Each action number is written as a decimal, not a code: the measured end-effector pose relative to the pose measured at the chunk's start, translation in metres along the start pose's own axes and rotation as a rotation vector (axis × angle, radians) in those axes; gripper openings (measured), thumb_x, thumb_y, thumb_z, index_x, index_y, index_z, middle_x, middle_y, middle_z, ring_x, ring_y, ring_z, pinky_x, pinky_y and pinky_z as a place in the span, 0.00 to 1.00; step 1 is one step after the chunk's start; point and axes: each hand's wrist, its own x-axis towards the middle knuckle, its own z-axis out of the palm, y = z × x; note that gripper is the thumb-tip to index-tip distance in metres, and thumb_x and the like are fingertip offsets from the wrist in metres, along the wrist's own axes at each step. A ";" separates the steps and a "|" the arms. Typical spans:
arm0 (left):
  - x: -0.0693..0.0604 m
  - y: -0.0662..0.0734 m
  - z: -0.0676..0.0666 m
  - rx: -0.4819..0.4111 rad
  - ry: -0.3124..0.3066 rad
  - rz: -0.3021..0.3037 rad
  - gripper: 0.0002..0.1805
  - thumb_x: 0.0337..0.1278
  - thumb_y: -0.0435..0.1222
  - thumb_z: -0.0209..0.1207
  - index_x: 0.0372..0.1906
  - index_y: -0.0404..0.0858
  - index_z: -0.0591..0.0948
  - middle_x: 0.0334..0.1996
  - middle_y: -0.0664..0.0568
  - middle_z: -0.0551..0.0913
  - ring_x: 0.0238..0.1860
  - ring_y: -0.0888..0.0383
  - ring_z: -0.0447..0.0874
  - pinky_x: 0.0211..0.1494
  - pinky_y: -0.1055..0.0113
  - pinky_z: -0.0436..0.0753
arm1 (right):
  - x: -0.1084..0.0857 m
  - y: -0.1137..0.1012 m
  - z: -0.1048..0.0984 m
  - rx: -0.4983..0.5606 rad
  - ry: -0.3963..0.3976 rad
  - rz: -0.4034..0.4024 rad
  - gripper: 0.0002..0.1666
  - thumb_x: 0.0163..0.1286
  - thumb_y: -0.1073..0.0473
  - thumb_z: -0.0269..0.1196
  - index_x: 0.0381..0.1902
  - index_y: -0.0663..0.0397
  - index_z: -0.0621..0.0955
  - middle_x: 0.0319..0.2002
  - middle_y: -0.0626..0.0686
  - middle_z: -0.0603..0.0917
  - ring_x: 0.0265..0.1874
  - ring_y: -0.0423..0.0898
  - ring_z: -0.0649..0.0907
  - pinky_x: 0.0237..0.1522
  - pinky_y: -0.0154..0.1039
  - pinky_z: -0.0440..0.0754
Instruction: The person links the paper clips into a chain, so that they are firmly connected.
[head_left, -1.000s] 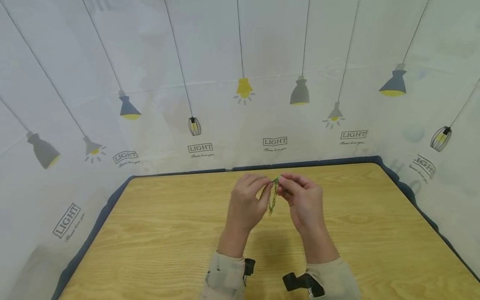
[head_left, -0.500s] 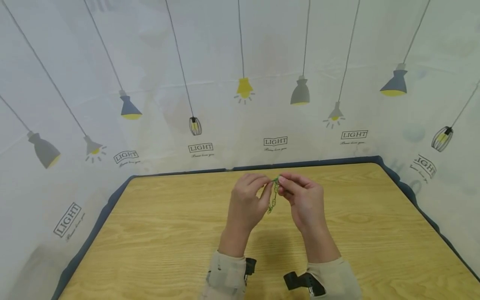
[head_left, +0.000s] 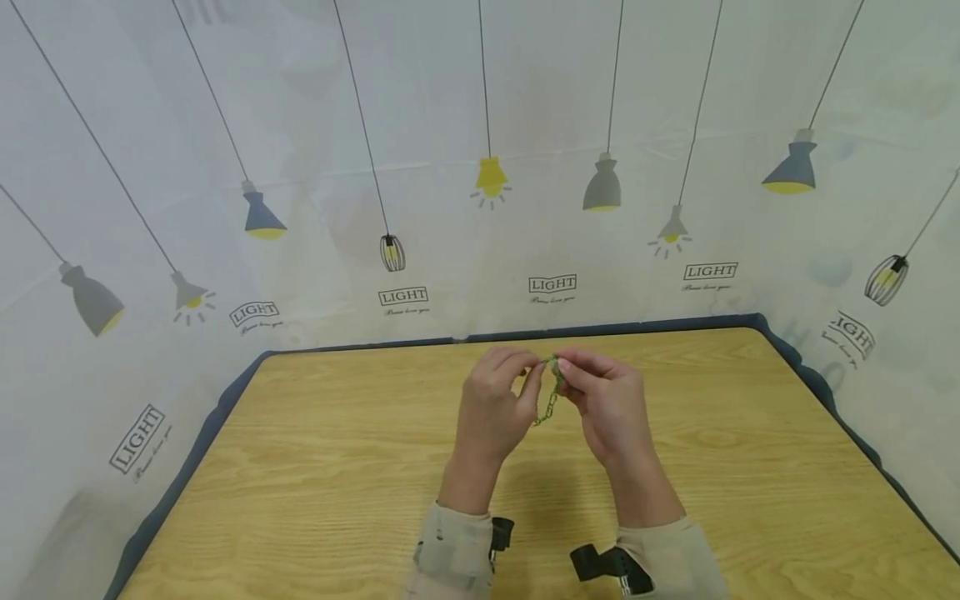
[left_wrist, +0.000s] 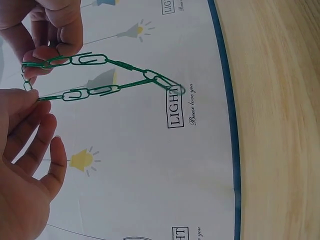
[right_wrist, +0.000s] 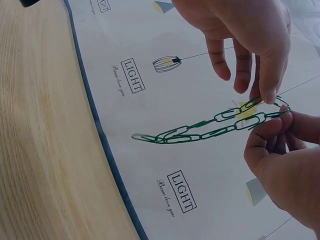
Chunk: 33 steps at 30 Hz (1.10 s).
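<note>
A chain of linked green paper clips (head_left: 551, 407) hangs in a loop between the two hands, above the far part of the table. My left hand (head_left: 497, 410) pinches one part of it between thumb and forefinger. Close beside it, my right hand (head_left: 609, 406) pinches another part with thumb and curled fingers. In the left wrist view the paper clip chain (left_wrist: 90, 59) shows as two strands meeting at the bottom of the loop. The right wrist view shows the same chain (right_wrist: 200, 131), with short links spanning the gap between the fingertips. The clips right under the fingertips are partly hidden.
A wooden table (head_left: 315, 467) lies under the hands, with a dark blue edge (head_left: 360, 343) along its back and sides. Behind it stands a white wall covering (head_left: 420, 100) printed with lamps. Black camera mounts (head_left: 596, 563) are strapped to both wrists.
The hanging chain has shifted slightly, its lower end swinging and its strand moving nearer the right fingers. The right fingers have moved a little along the clips; the left hand has barely moved.
</note>
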 end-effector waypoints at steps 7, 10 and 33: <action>-0.001 0.000 -0.003 -0.195 -0.072 -0.172 0.02 0.72 0.30 0.65 0.43 0.34 0.85 0.39 0.45 0.90 0.43 0.51 0.90 0.48 0.57 0.91 | -0.001 -0.006 -0.009 -0.140 -0.192 0.009 0.08 0.83 0.65 0.57 0.52 0.58 0.82 0.32 0.43 0.83 0.34 0.41 0.78 0.43 0.34 0.80; 0.000 0.001 -0.005 -0.383 -0.098 -0.301 0.03 0.74 0.30 0.63 0.46 0.34 0.83 0.41 0.43 0.90 0.45 0.50 0.92 0.53 0.56 0.91 | -0.002 -0.008 -0.015 -0.159 -0.310 -0.017 0.08 0.86 0.62 0.53 0.52 0.51 0.80 0.33 0.43 0.79 0.36 0.42 0.75 0.45 0.36 0.77; 0.001 -0.014 -0.023 -0.706 -0.240 -0.741 0.08 0.75 0.29 0.59 0.47 0.34 0.89 0.42 0.41 0.89 0.34 0.60 0.84 0.42 0.68 0.88 | 0.015 0.003 -0.049 -1.051 -0.287 -0.786 0.16 0.73 0.76 0.63 0.48 0.55 0.90 0.44 0.53 0.85 0.30 0.38 0.82 0.33 0.34 0.87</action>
